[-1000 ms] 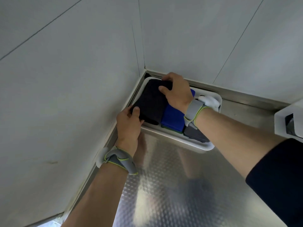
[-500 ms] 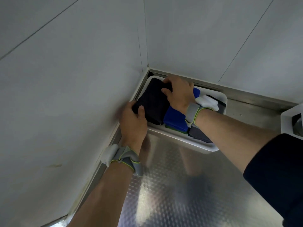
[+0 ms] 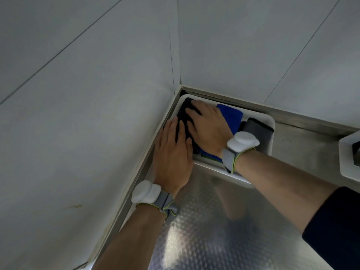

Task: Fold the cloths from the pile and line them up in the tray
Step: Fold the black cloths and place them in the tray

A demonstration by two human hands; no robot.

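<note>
- Black cloth [image 3: 180,118], folded, lies at the left end of the white tray [image 3: 272,125]. Its left edge runs along the tray's left rim and its far end reaches the back corner.
- Blue cloth [image 3: 231,115] lies just beside it on the right, touching it. A grey cloth [image 3: 258,132] comes next at the right end, touching the blue one and close to the right rim, so the three sit in one row.
- Right hand [image 3: 209,128] lies palm down across the black cloth and the near part of the blue one. Its fingers [image 3: 192,111] are straight, spread and released, pressing flat on the black cloth.
- Left hand [image 3: 172,152] lies palm down over the tray's near left corner, just beside the right hand. Its fingers [image 3: 173,126] are straight, close together and released, resting along the black cloth's left edge by the rim.
- Each wrist carries a grey strap with a white pod: the left wristband [image 3: 148,191] and the right wristband [image 3: 243,142].
- The tray is tucked into the corner of the steel worktop [image 3: 214,230]. Its left and far rims sit close to the raised metal lip [image 3: 303,116] under the two pale walls [image 3: 78,114], which leaves little room on those sides.
- Open worktop stretches from the tray's near rim toward the person. A bare strip also runs to the right, between the tray and a white container [image 3: 348,164] at the picture's edge.
- A dark sleeve [image 3: 335,230] covers the right arm above the forearm.
</note>
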